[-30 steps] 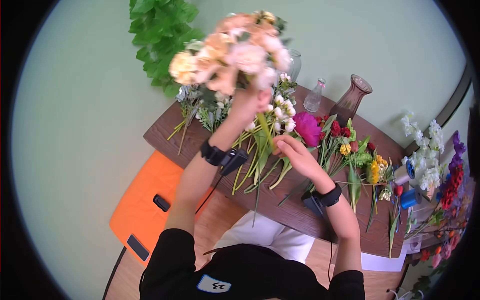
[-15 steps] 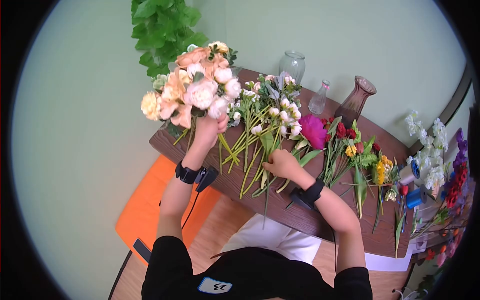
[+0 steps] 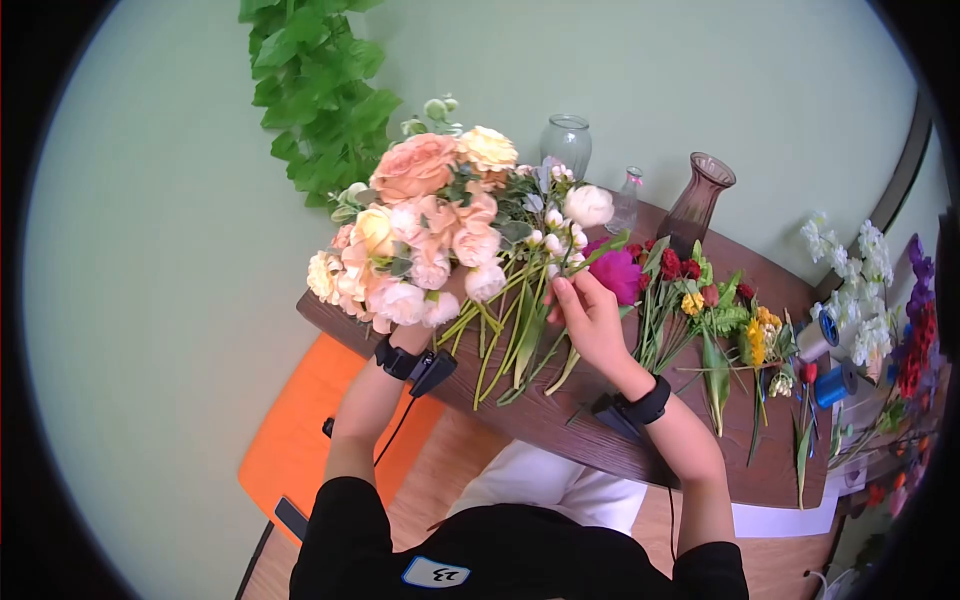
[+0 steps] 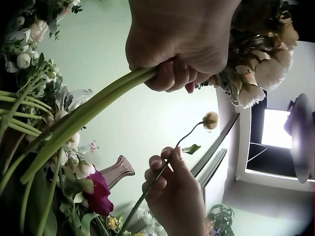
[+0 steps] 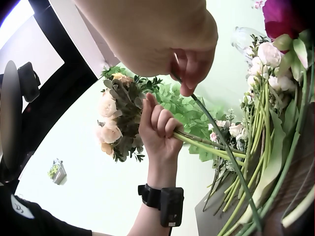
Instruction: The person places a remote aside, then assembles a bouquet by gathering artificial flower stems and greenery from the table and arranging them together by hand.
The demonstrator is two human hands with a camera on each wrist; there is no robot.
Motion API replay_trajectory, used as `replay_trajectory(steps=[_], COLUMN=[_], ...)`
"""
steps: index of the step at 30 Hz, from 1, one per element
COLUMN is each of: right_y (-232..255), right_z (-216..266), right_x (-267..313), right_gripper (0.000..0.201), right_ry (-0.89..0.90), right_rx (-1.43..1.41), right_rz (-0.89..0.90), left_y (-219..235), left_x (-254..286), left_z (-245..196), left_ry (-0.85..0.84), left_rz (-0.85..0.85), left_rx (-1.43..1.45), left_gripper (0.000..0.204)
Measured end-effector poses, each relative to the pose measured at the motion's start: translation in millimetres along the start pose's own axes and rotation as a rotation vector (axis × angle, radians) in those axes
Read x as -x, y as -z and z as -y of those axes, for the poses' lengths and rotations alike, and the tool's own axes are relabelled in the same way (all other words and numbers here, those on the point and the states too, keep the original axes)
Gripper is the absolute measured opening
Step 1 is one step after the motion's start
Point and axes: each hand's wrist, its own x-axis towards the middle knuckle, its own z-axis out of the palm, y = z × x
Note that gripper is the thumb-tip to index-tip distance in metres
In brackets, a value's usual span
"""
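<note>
My left hand (image 5: 161, 129) grips the green stems of a bouquet of peach, cream and pale pink flowers (image 3: 430, 225). In the head view the blooms cover most of that hand. Below the fist the bundled stems (image 4: 93, 110) run out, as the left wrist view shows. To the right, my right hand (image 3: 592, 325) pinches the thin stem (image 5: 224, 140) of a single white flower (image 3: 588, 206) between thumb and fingers. Its round bloom stands above the hand, with a small leaf (image 4: 191, 149) on the stem. The two hands are apart.
On the brown table (image 3: 640, 430) lie white flowers (image 3: 553, 240), a magenta peony (image 3: 615, 275) and red and yellow flowers. A green glass vase (image 3: 566, 145), a small clear vase (image 3: 624, 205) and a purple vase (image 3: 697, 200) stand behind. Ribbon spools (image 3: 833, 385) sit right.
The bouquet and left hand came down leftward from high up, then the blooms tipped toward the head camera. My right hand, low over the table stems before, has lifted a single white flower.
</note>
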Motion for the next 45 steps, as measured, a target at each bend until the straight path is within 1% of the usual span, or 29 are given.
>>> replay_trajectory(steps=[1, 3, 5, 6, 7, 9, 10, 11, 13, 14, 16, 19, 20, 21, 22, 23, 24, 25, 28, 30, 32, 34, 35, 37, 38, 40, 41, 44, 45], right_y=[-1, 0, 2, 5, 7, 3, -2, 5, 2, 3, 6, 6, 7, 6, 4, 4, 4, 4, 2, 3, 2, 1, 0, -3, -5, -6, -5, 4, 6], right_z=[3, 5, 13, 16, 21, -13, -15, -15, -11, -6, 6, 10, 14, 15, 15, 16, 19, 23, 42, 45, 45, 44, 44, 47, 49, 53, 56, 59, 61], right_x=[0, 0, -2, -2, -3, -8, -13, -6, -9, -9, -6, -6, -5, -4, -5, -6, -7, -6, -4, -2, 0, 1, 2, 3, 4, 6, 6, 5, 4], right_gripper=[0.020, 0.020, 0.020, 0.021, 0.015, 0.008, 0.014, 0.018, 0.021, 0.021, 0.021, 0.019, 0.017, 0.017, 0.017, 0.017, 0.023, 0.023, 0.040, 0.038, 0.037, 0.033, 0.033, 0.029, 0.029, 0.026, 0.026, 0.024, 0.024], right_ry=[0.066, 0.102, 0.203, 0.219, 0.258, 0.458, 0.533, 0.391, 0.488, 0.487, 0.512, 0.524, 0.493, 0.492, 0.501, 0.511, 0.514, 0.515, 0.545, 0.553, 0.559, 0.481, 0.482, 0.246, 0.248, 0.114, 0.114, -0.022, -0.021], right_rx=[-0.023, -0.010, 0.107, 0.145, 0.246, 0.438, 0.391, 0.523, 0.412, 0.412, 0.554, 0.612, 0.600, 0.597, 0.623, 0.649, 0.650, 0.648, 0.494, 0.496, 0.497, 0.269, 0.269, -0.141, -0.140, -0.577, -0.577, -0.732, -0.731], right_rz=[-0.001, 0.001, 0.018, 0.036, 0.041, -0.019, -0.042, 0.048, -0.070, -0.070, -0.071, -0.051, -0.011, -0.009, -0.023, -0.038, -0.022, -0.020, -0.067, -0.033, 0.000, 0.082, 0.083, 0.157, 0.158, 0.187, 0.190, 0.166, 0.168], left_y=[-11, -10, -31, -34, -28, -29, -31, -39, -42, -43, -43, -49, -37, -36, -50, -43, -47, -46, -40, -47, -36, -35, -37, -37, -39, -47, -51, -61, -65], left_x=[-10, 4, -11, -7, 2, 6, 9, 2, 6, 7, 11, 9, 16, 20, 8, 13, 8, 8, 9, 7, 22, 27, 27, 35, 29, 24, 20, 11, 9], left_z=[1, 6, 11, 15, 16, 18, 22, 22, 26, 27, 28, 31, 23, 24, 29, 24, 22, 20, 11, 15, 13, 12, 13, 15, 11, 12, 12, 9, 9], left_ry=[0.012, 0.034, 0.056, 0.067, 0.079, 0.109, 0.124, 0.137, 0.159, 0.170, 0.191, 0.218, 0.227, 0.236, 0.245, 0.252, 0.259, 0.267, 0.290, 0.308, 0.326, 0.343, 0.350, 0.363, 0.370, 0.383, 0.388, 0.406, 0.412], left_rz=[0.011, 0.031, 0.052, 0.063, 0.074, 0.091, 0.098, 0.106, 0.117, 0.121, 0.123, 0.123, 0.124, 0.124, 0.124, 0.125, 0.127, 0.130, 0.139, 0.146, 0.152, 0.159, 0.163, 0.174, 0.180, 0.189, 0.194, 0.210, 0.215], left_rx=[0.023, 0.071, 0.118, 0.142, 0.167, 0.219, 0.245, 0.269, 0.322, 0.348, 0.403, 0.484, 0.511, 0.539, 0.566, 0.594, 0.621, 0.649, 0.731, 0.785, 0.838, 0.890, 0.918, 0.972, 0.999, 1.054, 1.082, 1.166, 1.194], left_gripper=[0.023, 0.023, 0.023, 0.023, 0.023, 0.023, 0.023, 0.023, 0.022, 0.022, 0.022, 0.022, 0.022, 0.022, 0.022, 0.021, 0.021, 0.021, 0.021, 0.021, 0.021, 0.021, 0.020, 0.020, 0.020, 0.020, 0.020, 0.020, 0.020])
